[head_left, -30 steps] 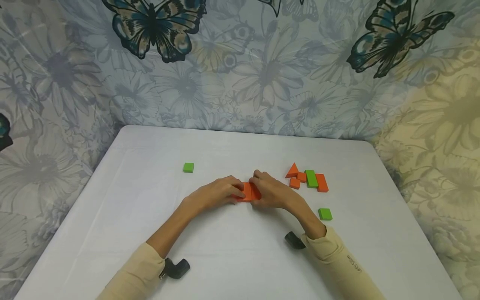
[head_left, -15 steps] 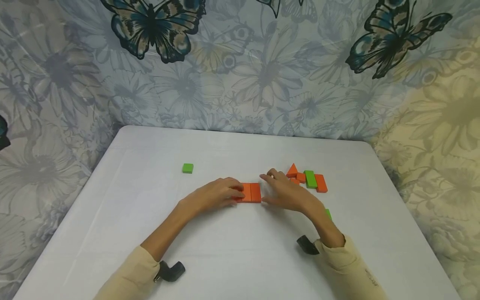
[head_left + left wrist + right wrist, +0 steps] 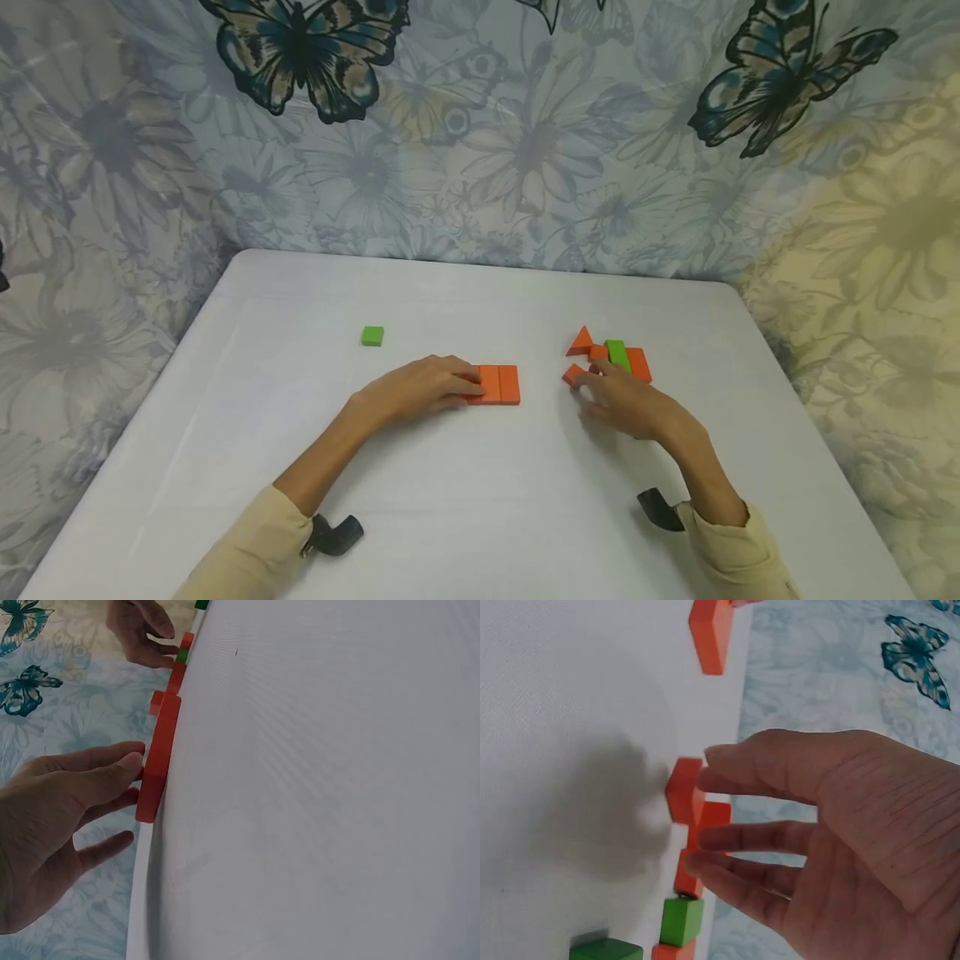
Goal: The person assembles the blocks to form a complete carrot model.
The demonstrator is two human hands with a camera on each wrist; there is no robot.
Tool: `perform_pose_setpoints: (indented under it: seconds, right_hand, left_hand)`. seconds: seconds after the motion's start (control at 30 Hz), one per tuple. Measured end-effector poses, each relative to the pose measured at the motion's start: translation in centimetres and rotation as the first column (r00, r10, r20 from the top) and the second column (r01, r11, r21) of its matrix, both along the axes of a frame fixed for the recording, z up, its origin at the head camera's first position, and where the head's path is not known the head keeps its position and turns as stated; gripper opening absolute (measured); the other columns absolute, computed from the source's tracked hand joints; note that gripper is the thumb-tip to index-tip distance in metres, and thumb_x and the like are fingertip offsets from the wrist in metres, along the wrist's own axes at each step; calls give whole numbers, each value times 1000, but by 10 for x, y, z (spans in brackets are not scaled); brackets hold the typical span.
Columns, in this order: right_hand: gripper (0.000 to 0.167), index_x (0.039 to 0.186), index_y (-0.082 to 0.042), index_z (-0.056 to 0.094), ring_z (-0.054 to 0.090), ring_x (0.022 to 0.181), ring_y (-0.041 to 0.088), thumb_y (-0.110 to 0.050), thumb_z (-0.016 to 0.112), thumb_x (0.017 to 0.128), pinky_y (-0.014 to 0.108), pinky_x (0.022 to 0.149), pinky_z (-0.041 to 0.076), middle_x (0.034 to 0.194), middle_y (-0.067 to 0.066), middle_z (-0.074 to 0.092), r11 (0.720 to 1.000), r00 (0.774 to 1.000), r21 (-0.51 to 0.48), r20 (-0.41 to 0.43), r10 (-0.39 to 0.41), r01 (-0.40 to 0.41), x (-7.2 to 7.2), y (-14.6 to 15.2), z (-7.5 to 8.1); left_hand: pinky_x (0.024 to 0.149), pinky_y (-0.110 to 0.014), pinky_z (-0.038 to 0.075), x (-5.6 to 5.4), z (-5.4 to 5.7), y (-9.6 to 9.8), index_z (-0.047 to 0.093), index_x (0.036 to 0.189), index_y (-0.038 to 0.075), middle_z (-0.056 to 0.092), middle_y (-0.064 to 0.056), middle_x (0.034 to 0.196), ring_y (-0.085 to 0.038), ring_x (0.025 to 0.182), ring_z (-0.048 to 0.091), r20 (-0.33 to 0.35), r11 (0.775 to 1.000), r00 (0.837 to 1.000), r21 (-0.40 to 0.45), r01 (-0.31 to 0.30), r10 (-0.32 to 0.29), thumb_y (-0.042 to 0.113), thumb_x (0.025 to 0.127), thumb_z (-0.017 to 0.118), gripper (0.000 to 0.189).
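Observation:
In the head view, flat orange blocks (image 3: 500, 385) lie side by side mid-table. My left hand (image 3: 420, 390) rests at their left end, fingers extended and covering part of it. The left wrist view has its thumb and fingertips against the orange row (image 3: 160, 761). My right hand (image 3: 630, 404) reaches to the right-hand cluster, fingertips at a small orange block (image 3: 573, 375) that sits turned at an angle. In the right wrist view, the thumb and index fingertip meet the edge of this orange block (image 3: 685, 790), the other fingers stretched loosely beyond it.
Behind the right fingers are an orange triangle (image 3: 581, 342), another small orange block (image 3: 597, 353), a green block (image 3: 617, 354) and an orange rectangle (image 3: 640, 364). A green square (image 3: 372, 336) lies at the back left. Another green block (image 3: 606, 950) is mostly hidden under the right hand.
My right hand has left the orange row and moved right to the cluster. The small orange block there has shifted left and turned. My left hand has stayed at the row.

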State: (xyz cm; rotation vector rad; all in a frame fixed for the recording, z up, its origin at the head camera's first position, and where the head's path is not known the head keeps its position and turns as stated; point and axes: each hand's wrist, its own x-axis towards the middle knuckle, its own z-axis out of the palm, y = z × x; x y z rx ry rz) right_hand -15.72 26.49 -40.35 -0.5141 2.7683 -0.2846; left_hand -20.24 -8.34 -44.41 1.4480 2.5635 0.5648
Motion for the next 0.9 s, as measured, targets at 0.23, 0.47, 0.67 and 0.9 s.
perform_pose_setpoints:
  seconds: [0.23,0.47,0.67,0.9]
  right_hand:
    - [36,129,-9,68,58,94,19,-13,77,95,35,81,59,109,9,63,997,983,-55,-179,43,-53,-5,-2,-14]
    - [18,98,-6,68,65,97,23,4,79,87,37,82,58,107,10,71,986,947,-112,-311,80,-120,-12,-9,-25]
    - [22,98,-7,68,59,87,16,0,84,84,31,77,58,92,3,66,988,951,-99,-299,82,-116,-8,-21,-15]
    - [25,104,-9,72,60,86,11,-11,87,84,26,78,60,96,-1,70,951,915,-91,-312,255,-296,5,-59,-7]
  left_hand:
    - [116,-39,51,-3,-1,-2,77,128,19,68,0,140,-19,135,61,-45,1000,999,0,6,-6,17,99,73,30]
    - [116,-40,51,-5,-2,1,77,127,20,69,0,139,-19,135,61,-23,1000,1000,20,12,-12,17,98,74,30]
    - [116,-40,51,-6,-2,4,78,127,20,70,1,137,-18,135,61,-16,1000,1000,21,8,-8,17,98,74,29]
    - [114,-41,52,-6,-2,5,79,124,19,71,0,135,-19,132,63,-29,1000,1000,14,-4,5,18,97,75,28]
